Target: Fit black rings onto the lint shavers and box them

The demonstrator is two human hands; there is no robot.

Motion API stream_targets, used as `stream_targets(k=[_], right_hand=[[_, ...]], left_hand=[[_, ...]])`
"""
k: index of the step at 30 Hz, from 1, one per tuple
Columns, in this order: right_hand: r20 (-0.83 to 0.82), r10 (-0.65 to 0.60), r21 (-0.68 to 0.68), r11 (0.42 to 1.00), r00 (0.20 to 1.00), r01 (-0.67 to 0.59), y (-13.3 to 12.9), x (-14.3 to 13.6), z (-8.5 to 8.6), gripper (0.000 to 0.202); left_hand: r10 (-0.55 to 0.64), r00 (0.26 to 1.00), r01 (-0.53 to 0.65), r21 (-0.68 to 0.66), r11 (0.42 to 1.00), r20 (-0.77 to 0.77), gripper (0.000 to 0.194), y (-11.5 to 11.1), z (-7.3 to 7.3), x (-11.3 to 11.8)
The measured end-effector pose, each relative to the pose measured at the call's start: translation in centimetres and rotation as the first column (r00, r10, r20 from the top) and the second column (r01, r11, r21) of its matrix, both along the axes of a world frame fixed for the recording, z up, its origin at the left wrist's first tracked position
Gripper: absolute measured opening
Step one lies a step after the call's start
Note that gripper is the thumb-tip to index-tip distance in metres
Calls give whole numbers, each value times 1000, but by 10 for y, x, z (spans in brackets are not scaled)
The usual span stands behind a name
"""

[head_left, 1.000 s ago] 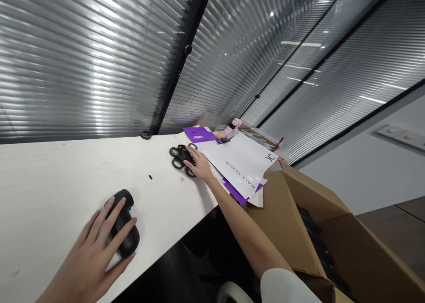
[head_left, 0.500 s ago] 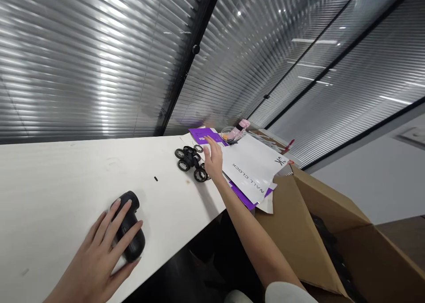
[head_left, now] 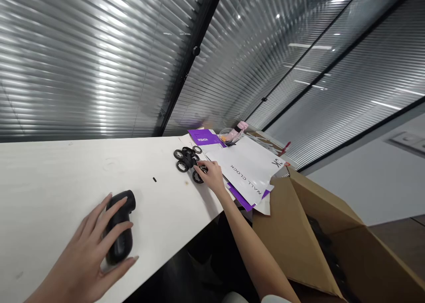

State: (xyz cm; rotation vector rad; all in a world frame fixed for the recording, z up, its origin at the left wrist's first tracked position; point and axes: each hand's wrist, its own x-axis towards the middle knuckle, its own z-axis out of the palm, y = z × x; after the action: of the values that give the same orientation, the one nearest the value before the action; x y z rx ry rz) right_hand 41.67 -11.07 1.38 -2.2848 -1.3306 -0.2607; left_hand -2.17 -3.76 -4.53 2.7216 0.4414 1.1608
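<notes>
My left hand (head_left: 89, 245) lies over a black handheld device (head_left: 120, 232) with a rounded body and a short barrel head, resting on the white table (head_left: 66, 174). Its fingers are spread across the device rather than wrapped round it. Farther off, my right hand (head_left: 212, 175) reaches into a cluster of black ring-shaped parts (head_left: 188, 157). The thumb and fingertips come together at the nearest black ring (head_left: 197, 176), which the hand partly covers. A small black piece (head_left: 154, 179) lies between the device and the rings.
White wall clock packaging (head_left: 247, 168) and a purple printed sheet (head_left: 204, 137) lie right of the rings. Behind them are a pink item (head_left: 239, 128) and a clear round container (head_left: 226, 136). An open cardboard box (head_left: 285, 232) stands by the table's right end. Ribbed glass panels rise behind.
My right hand has come down onto the rings, its fingers closing at the nearest one. My left hand and the black device have shifted slightly left, the device turning a little.
</notes>
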Motion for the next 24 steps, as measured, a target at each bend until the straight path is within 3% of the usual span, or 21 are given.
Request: stream_targets(k=[3, 6, 11, 15, 18, 21, 24], right_hand=[[20, 25, -17, 1000, 999, -25, 18, -6, 5, 31], [31, 25, -24, 999, 999, -24, 31, -11, 14, 26], [-1, -49, -15, 999, 999, 49, 26, -6, 20, 29], [-70, -71, -54, 996, 995, 68, 16, 3, 11, 33], [-108, -43, 1, 999, 993, 44, 17, 4, 7, 40], [-126, -2, 129, 991, 992, 18, 23, 2, 13, 47], [-142, 58, 260, 966, 988, -19, 27, 3, 21, 53]], left_hand=[[35, 998, -30, -98, 995, 46, 19, 14, -2, -1], [123, 989, -96, -280, 955, 81, 17, 27, -7, -4], [272, 961, -179, -619, 765, 59, 48, 42, -11, -7], [322, 946, -194, -757, 624, 23, 64, 46, -5, -8], [276, 960, -125, -833, 540, 35, 69, 50, 3, -8], [283, 951, 12, -931, 365, 124, 78, 52, 18, -8], [407, 891, 188, -979, 79, 203, 89, 50, 41, -7]])
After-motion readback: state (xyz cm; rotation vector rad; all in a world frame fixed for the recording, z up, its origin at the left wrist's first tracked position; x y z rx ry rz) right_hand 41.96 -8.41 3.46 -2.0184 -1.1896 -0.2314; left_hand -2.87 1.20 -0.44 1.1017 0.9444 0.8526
